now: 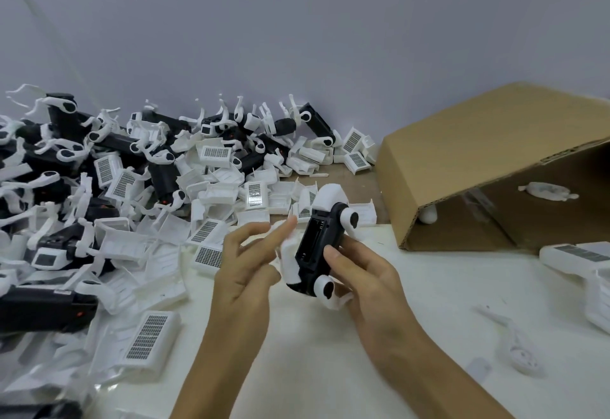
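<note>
Black unit held up off table, just left of cardboard box. Right hand curled round it, thumb on face. Left hand fingers straight, pushing white shell onto its side. Tip imo: line up edges first, then press evenly.

**Camera placement: one head-worn view**

The tabletop is viewed from above its near edge, forward and downward, towards the wall at the far edge. The left hand and right hand are framed close, low centre.
</note>
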A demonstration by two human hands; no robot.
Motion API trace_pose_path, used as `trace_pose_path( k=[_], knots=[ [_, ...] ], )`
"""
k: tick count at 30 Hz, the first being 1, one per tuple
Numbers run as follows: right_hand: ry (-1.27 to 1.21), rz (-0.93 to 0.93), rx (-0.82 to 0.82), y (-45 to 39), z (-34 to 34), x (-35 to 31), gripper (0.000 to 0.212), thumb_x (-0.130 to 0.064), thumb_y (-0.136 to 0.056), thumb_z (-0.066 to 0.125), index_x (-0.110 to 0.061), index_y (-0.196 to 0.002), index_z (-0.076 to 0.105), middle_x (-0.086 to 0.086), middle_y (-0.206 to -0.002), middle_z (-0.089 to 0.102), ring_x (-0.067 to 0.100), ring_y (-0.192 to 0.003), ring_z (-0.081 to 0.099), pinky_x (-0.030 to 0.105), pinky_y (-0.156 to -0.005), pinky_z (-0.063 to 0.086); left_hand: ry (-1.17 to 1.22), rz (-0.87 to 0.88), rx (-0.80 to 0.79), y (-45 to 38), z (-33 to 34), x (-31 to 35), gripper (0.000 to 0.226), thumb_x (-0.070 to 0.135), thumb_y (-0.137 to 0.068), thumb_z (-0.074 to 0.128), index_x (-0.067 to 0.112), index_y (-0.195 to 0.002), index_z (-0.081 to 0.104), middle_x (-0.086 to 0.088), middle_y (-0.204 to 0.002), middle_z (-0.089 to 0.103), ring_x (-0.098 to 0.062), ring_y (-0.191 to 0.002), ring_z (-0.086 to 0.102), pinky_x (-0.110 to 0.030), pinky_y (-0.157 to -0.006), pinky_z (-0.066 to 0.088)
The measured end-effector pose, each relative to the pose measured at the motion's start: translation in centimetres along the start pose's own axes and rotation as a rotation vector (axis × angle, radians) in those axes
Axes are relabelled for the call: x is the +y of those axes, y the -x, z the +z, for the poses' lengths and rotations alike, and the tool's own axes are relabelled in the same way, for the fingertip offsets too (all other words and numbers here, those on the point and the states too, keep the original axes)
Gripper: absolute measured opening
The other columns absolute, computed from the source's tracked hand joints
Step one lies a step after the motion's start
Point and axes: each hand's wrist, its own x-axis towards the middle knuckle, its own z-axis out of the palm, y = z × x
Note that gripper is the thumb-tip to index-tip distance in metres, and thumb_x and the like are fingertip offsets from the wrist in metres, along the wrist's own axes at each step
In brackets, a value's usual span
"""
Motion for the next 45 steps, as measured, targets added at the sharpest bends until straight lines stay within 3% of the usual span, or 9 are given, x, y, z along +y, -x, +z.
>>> trace_pose_path(
  k=[3,7,9,13,18,29,36,41,45],
  knots=[
    [0.065,-0.027,-0.017,0.3,0.2,0.1,0.022,-0.018,-0.092,0.067,-0.024,-0.11,0.077,0.0,-0.109,0.077,0.016,-0.1,0.073,0.021,-0.076,0.054,0.087,-0.06,0.027,0.4,0.6,0.5,0.032,0.035,-0.078,0.059,0.024,-0.097,0.083,0.003,-0.123,0.065,-0.009,-0.12,0.059,-0.047,-0.109,0.044],
    [0.052,-0.049,-0.04,0.2,0.2,0.1,0.024,-0.018,-0.092,0.067,-0.026,-0.112,0.077,0.0,-0.112,0.077,0.018,-0.104,0.072,0.025,-0.081,0.056,-0.012,-0.033,0.148,0.7,2.4,0.4,0.035,0.038,-0.084,0.076,0.052,-0.116,0.069,0.009,-0.131,0.06,0.001,-0.121,0.059,-0.013,-0.085,0.051],
    [0.043,-0.056,-0.043,0.2,0.1,0.0,0.025,-0.021,-0.089,0.068,-0.026,-0.113,0.077,0.001,-0.113,0.076,0.022,-0.105,0.072,0.029,-0.084,0.056,0.069,-0.11,0.206,0.7,2.2,-0.3,0.064,0.028,-0.074,0.082,0.041,-0.132,0.057,0.007,-0.131,0.059,0.003,-0.119,0.06,-0.015,-0.083,0.055],
    [0.047,-0.061,-0.064,0.2,0.1,0.1,0.023,-0.017,-0.092,0.069,-0.026,-0.111,0.077,0.001,-0.113,0.076,0.018,-0.102,0.073,0.02,-0.076,0.056,0.117,-0.186,0.177,0.7,1.8,-0.2,0.036,0.018,-0.078,0.079,0.023,-0.113,0.074,0.003,-0.12,0.074,-0.006,-0.114,0.067,-0.034,-0.101,0.051],
    [0.052,-0.054,-0.052,0.1,0.0,0.3,0.031,-0.03,-0.083,0.07,-0.029,-0.113,0.076,0.001,-0.112,0.076,0.024,-0.105,0.072,0.035,-0.089,0.056,0.159,-0.014,0.332,0.4,1.9,0.0,0.03,0.02,-0.07,0.08,0.028,-0.099,0.077,0.014,-0.099,0.078,0.004,-0.094,0.071,-0.007,-0.074,0.051],
    [0.152,-0.02,-0.107,0.6,0.4,0.1,0.034,-0.037,-0.093,0.056,-0.027,-0.119,0.075,0.001,-0.115,0.076,0.021,-0.112,0.069,0.056,-0.107,0.045,0.104,-0.152,0.152,0.9,2.4,0.1,0.055,0.035,-0.066,0.084,0.035,-0.117,0.063,0.004,-0.102,0.078,-0.018,-0.09,0.076,-0.032,-0.072,0.061],
    [0.166,-0.066,-0.046,0.7,0.6,0.3,0.049,-0.063,-0.07,0.072,-0.024,-0.099,0.08,0.007,-0.098,0.079,0.021,-0.089,0.076,0.033,-0.072,0.061,-0.24,0.118,0.098,1.7,3.3,0.2,0.045,0.031,-0.067,0.089,0.036,-0.103,0.062,0.016,-0.092,0.071,-0.005,-0.086,0.07,-0.011,-0.064,0.052],
    [0.049,-0.03,0.043,0.4,0.5,0.2,0.035,-0.054,-0.075,0.065,-0.026,-0.089,0.082,0.01,-0.091,0.079,0.023,-0.085,0.077,0.031,-0.065,0.061,0.09,-0.174,-0.077,0.9,2.3,0.7,0.021,0.041,-0.082,0.073,0.031,-0.101,0.072,0.002,-0.105,0.076,-0.019,-0.099,0.072,-0.032,-0.078,0.058],
    [0.144,-0.055,0.069,0.7,1.1,0.6,0.038,-0.054,-0.081,0.061,-0.021,-0.089,0.078,0.018,-0.102,0.073,0.026,-0.091,0.075,0.042,-0.075,0.064,0.06,-0.295,-0.119,1.1,2.8,0.8,0.043,0.057,-0.077,0.067,0.018,-0.093,0.078,-0.004,-0.092,0.078,-0.015,-0.087,0.074,-0.02,-0.066,0.054]
  ],
)
